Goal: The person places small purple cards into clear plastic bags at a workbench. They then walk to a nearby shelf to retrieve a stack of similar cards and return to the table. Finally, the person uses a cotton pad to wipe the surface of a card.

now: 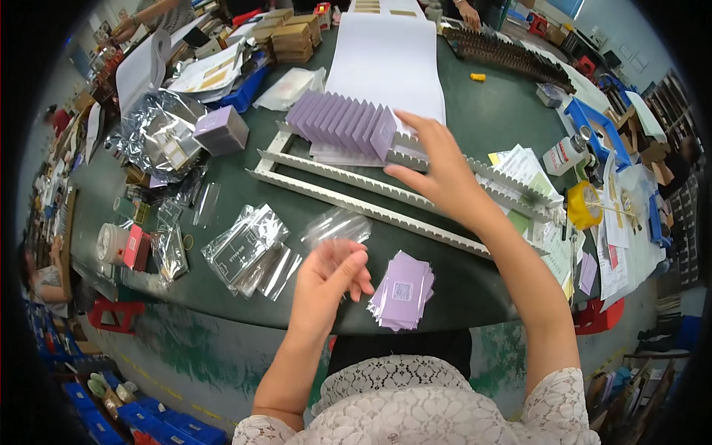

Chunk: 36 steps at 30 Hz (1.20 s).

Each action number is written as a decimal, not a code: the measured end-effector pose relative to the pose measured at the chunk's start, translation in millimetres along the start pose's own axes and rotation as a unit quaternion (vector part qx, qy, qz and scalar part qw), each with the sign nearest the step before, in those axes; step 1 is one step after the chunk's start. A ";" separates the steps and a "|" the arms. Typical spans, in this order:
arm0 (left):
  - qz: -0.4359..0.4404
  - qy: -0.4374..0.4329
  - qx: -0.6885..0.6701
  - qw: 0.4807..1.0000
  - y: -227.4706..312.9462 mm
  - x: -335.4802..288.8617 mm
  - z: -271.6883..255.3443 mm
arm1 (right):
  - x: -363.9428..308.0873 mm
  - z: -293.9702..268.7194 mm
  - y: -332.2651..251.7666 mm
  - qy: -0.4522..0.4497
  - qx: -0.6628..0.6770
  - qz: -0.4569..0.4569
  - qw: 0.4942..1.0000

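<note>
My right hand (441, 170) reaches over a notched metal rack (345, 189), thumb and fingers apart beside the last of several purple cards (341, 126) standing in a slanted row in its slots. It holds nothing that I can see. My left hand (330, 278) is curled, thumb against the fingers, at the near edge of some clear plastic sleeves (341, 225). Whatever it may grip is hidden. Just right of it, a loose stack of purple cards (403, 291) in clear sleeves lies by the table's front edge.
Packs of clear bags (248, 248) lie left of my left hand. A purple box of cards (221, 131) stands behind them, beside crumpled silver film (159, 133). At the right are a white bottle (565, 156), yellow tape (584, 205) and a blue tray (597, 130). Another person's hand (469, 15) shows at the far side.
</note>
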State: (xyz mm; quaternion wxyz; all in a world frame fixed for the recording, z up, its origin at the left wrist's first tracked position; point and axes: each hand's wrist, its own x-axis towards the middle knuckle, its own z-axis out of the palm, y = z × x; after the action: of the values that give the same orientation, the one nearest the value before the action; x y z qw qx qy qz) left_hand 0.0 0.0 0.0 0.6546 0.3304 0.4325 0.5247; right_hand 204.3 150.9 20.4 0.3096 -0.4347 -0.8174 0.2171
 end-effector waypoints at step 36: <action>-0.038 -0.061 0.082 0.994 -7.3 0.1 16.3 | -120.8 -13.2 -48.3 0.110 0.445 0.212 0.863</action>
State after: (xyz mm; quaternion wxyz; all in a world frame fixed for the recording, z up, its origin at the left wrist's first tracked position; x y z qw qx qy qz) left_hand 17.8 -1.2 0.2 0.6697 0.3977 0.4455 0.4414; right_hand 237.6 24.5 21.6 0.5043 -0.4345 -0.4829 0.5689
